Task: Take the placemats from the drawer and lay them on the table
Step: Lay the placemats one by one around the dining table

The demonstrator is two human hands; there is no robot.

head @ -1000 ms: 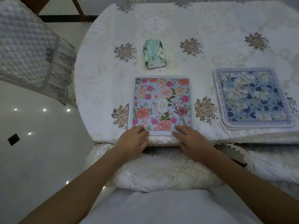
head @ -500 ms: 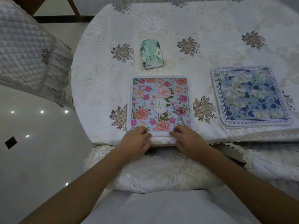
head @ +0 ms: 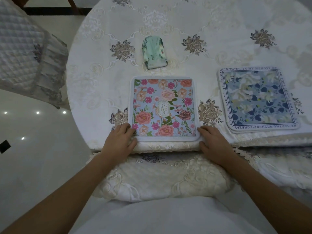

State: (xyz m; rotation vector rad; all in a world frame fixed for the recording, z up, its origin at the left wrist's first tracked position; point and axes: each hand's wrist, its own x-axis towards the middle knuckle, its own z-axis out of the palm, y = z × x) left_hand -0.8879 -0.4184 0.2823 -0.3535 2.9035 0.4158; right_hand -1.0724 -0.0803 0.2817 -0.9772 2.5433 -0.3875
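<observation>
A pink-flowered placemat (head: 163,108) lies flat at the near edge of the round table (head: 101,73), which wears a white embroidered cloth. My left hand (head: 120,141) rests at the mat's near left corner, fingers laid on its edge. My right hand (head: 212,141) rests at the near right corner, fingers lying fairly straight against the edge. A blue-flowered placemat (head: 257,98) with lettering round its border lies flat to the right, untouched.
A green patterned phone (head: 154,52) lies on the table just beyond the pink mat. A cushioned chair seat (head: 160,179) sits under the table edge in front of me. Another quilted chair (head: 22,53) stands at the left, over glossy floor.
Both hands have slid apart along the pink mat's near edge, from near its middle out to the two near corners. The mat itself has hardly moved.
</observation>
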